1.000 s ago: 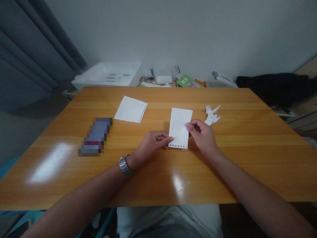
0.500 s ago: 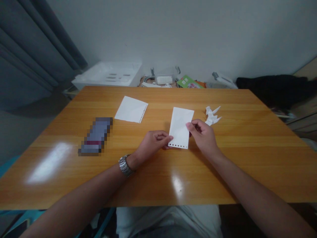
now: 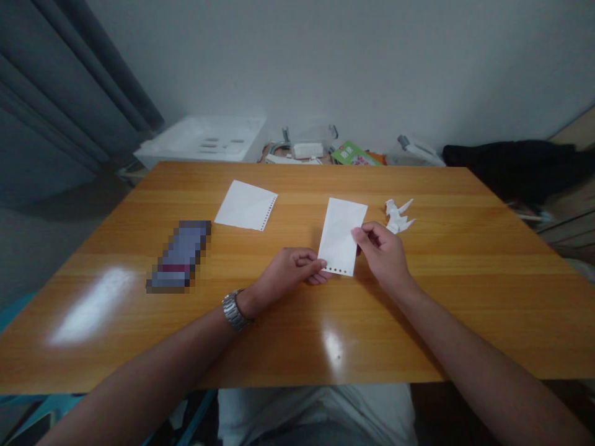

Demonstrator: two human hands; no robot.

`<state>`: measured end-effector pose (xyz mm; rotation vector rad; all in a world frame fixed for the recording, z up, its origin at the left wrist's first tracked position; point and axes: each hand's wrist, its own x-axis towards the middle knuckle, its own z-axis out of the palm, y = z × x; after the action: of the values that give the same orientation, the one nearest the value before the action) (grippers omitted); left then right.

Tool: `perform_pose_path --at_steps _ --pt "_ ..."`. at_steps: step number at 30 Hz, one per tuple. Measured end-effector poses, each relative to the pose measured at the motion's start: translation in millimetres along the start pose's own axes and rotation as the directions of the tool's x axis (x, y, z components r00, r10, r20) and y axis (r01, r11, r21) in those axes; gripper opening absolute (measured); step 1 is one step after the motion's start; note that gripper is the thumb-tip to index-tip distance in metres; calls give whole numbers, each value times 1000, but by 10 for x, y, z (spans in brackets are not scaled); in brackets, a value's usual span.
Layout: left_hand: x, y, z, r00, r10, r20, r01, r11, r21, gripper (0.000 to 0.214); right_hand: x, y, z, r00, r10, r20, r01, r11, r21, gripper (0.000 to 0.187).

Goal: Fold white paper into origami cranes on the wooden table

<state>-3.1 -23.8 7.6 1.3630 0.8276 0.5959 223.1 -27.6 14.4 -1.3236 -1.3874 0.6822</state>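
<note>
Between my hands is a small white sheet of paper (image 3: pixel 343 235), with a row of punched holes along its near edge. My left hand (image 3: pixel 297 267), below a metal watch (image 3: pixel 236 311), pinches the near left corner between thumb and fingers. The right edge is pinched by my right hand (image 3: pixel 382 251), its thumb on top and its other fingers partly hidden behind. Just beyond my right hand lies a folded white paper figure (image 3: pixel 398 218) with pointed ends. A second white sheet (image 3: pixel 246 205) with a punched edge rests flat to the left.
A pixelated phone-like object (image 3: pixel 180 255) lies at the left of the wooden table (image 3: pixel 288 334). Behind the far edge are a white plastic tray (image 3: pixel 186 139), a green booklet (image 3: pixel 354 153) and dark cloth (image 3: pixel 515 161). A grey curtain hangs at left.
The held paper has shifted slightly right and away from me, tilting a little. My left thumb now covers more of its near corner. The other things stay in place.
</note>
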Motion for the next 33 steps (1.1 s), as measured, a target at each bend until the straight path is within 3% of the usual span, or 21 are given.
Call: perform_pose_path --at_steps 3,8,15,25,33 --pt "19 -40 -9 1000 17 16 -17 1000 22 45 2 19 -13 1000 0 15 0 1000 -1 28" --pt "29 -20 -15 984 141 -110 -125 982 141 46 -25 46 0 997 17 78 -18 1000 14 28" --pt "15 72 3 962 126 -244 -84 981 177 33 -55 45 20 987 20 159 -20 1000 1 31" --pt "-10 84 14 969 143 -200 -108 978 177 36 -60 41 17 986 15 165 -14 1000 -5 30" --pt "64 9 -28 959 133 -252 -111 989 100 39 -59 67 20 985 12 172 -12 1000 -6 28"
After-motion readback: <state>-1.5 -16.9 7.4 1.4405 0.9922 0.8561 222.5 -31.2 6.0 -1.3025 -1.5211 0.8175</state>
